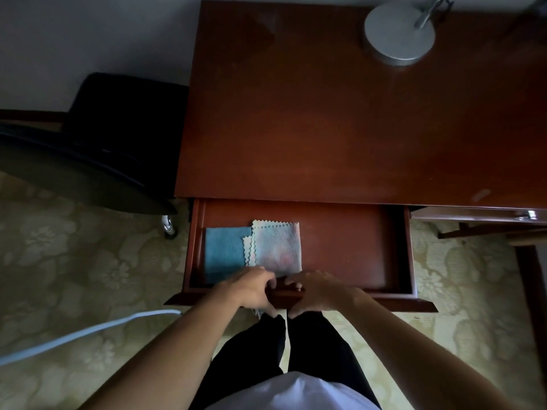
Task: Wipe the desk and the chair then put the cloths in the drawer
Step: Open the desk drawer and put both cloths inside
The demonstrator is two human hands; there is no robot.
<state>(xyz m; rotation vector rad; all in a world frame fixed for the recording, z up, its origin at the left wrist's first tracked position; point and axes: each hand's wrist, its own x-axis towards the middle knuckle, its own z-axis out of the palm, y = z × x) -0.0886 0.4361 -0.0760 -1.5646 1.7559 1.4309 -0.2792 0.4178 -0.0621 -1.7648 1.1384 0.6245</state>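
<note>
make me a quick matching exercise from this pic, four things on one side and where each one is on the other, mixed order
Things:
1. blue cloth
2. pale zigzag-edged cloth
3. round metal lamp base
4. black chair

Places:
A. far right part of the desk top
B. on the carpet, left of the desk
C. at the drawer's left end
D. in the drawer, overlapping another cloth's right edge

Pairs: 1-C, 2-D, 3-A, 4-B
</note>
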